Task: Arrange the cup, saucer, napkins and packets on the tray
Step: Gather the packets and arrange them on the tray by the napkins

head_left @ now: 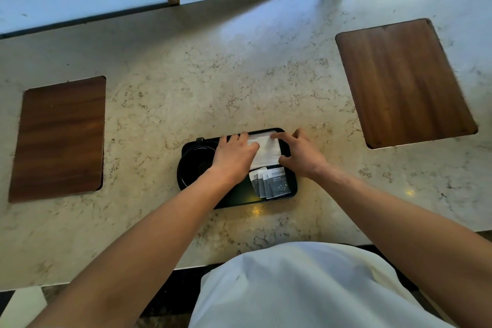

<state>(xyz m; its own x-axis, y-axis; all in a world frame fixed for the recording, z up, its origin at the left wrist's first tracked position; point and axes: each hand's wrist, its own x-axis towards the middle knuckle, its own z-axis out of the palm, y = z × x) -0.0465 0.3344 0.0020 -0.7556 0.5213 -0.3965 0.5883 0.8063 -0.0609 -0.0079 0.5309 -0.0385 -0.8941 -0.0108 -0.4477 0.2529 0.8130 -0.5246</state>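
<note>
A black tray [241, 201] lies on the marble counter in front of me. On its left part sits a black saucer [183, 176] with a black cup [198, 158], partly hidden by my left wrist. White napkins [266, 152] lie at the tray's far right. Several grey packets [274, 185] are fanned out just in front of the napkins. My left hand [234, 156] rests flat on the napkins' left edge. From the right, my right hand [303, 153] touches them, with the forefinger on the far corner and the thumb at the near corner.
Two wooden panels are set into the counter, one at the left [60, 138] and one at the far right [404, 82]. The counter's near edge [106, 278] runs just in front of my body. A wall with a wood-framed panel stands behind.
</note>
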